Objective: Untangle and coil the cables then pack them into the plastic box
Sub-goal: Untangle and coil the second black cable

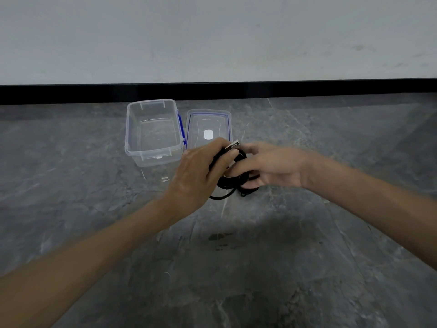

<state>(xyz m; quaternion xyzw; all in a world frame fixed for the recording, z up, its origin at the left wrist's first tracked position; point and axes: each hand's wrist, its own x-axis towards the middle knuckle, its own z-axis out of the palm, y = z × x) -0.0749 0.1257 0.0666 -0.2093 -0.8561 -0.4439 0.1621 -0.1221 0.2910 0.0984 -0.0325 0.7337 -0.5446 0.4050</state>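
A grey marbled stone floor (pixel 94 174) meets a black skirting strip (pixel 71 93) under a pale grey wall (pixel 212 36).

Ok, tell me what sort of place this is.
Likely an indoor floor at a room's edge: grey veined stone tiles, a black skirting strip under a plain pale wall, and the clear plastic box standing straight on the tiles.

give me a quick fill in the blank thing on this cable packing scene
The plastic box is ____ inside.
Its lid lies on the floor to the box's ____.
The left hand and the right hand both hold a bundle of ____ cable.
Missing words: empty; right; black.
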